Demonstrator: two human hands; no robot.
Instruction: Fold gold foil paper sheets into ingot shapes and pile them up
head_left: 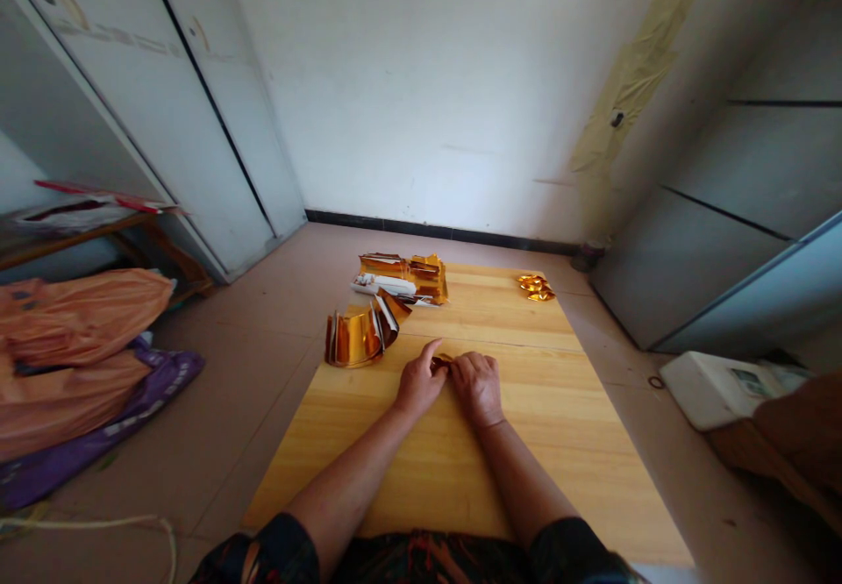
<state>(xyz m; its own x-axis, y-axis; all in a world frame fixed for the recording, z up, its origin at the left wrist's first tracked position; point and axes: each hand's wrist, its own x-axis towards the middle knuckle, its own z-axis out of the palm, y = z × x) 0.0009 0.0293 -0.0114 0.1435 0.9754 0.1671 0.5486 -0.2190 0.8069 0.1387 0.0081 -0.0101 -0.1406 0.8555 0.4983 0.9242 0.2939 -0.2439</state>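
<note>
Both hands meet over the middle of the wooden table (545, 444). My left hand (421, 382) has its thumb raised and its fingers curled against a small piece of shiny gold foil (442, 360). Closed around the other end of that foil is my right hand (478, 385), knuckles up. Most of the piece is hidden by the fingers. A curved stack of gold sheets (355, 337) stands at the table's left edge. Behind it lies a bundle of gold sheets (431, 279) with white paper. Several folded gold pieces (536, 287) sit at the far right corner.
Orange and purple bags (79, 321) lie on the floor at left, below a wooden bench (132, 220). Light cabinets (145, 84) stand behind them. At right are a white box (714, 387) and a grey cabinet (710, 242). A wall (421, 110) rises beyond the table.
</note>
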